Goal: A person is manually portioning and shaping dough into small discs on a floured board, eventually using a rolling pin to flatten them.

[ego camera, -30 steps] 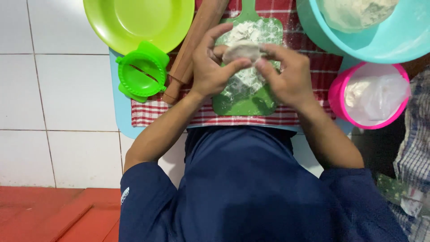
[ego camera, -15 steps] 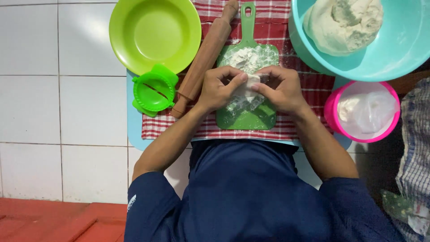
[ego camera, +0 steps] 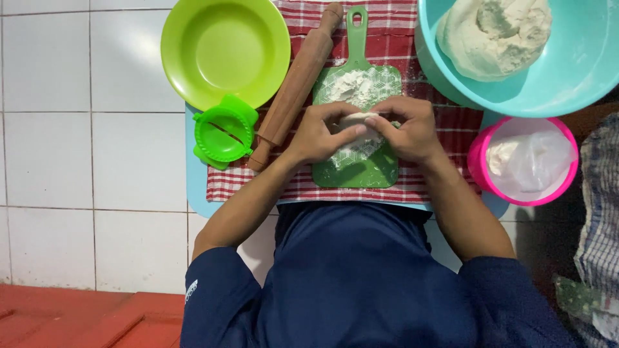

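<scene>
Dough piece (ego camera: 358, 122) sits pinched between left hand (ego camera: 320, 134) and right hand (ego camera: 412, 129), fingertips meeting over the floured green board (ego camera: 356, 166). Rolling pin (ego camera: 295, 86) lies just left of them. Pinched too hard, the thin piece could tear. Compared with half a second ago, the grip looks unchanged.

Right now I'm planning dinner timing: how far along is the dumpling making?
Early. Done: the green board is floured. In hand: the left hand and right hand pinch one small dough piece. Left: a large dough lump waits in the blue bowl; the green plate holds nothing.
</scene>
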